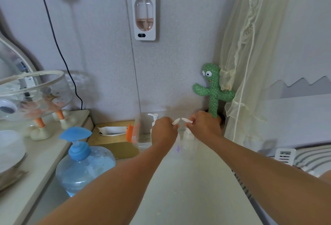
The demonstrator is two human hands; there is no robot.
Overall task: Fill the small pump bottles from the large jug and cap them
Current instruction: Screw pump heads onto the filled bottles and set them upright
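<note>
Two small pump bottles stood side by side on the pale counter point(193, 189), well beyond the large jug point(84, 167) and to its right. The left hand point(164, 130) was closed around the white pump head point(176, 121) of the left bottle point(176, 146), a clear one with a purple mark low on its side. The right hand point(204, 126) was closed the same way on the pump head point(187, 120) of the right bottle point(188, 139), and the two nozzle tips pointed toward each other, nearly meeting. Both bottles looked blurred, so their fill level could not be told.

The jug, clear bluish with a blue pump top, sat at the counter's left edge. Just behind it lay a gold tissue box point(114, 140). Right of that box stood a clear plastic container point(141, 135), with another white pump point(153, 117) showing in it, just left of the left hand. A green cactus toy point(213, 88) stood against the wall behind the right hand.
</note>
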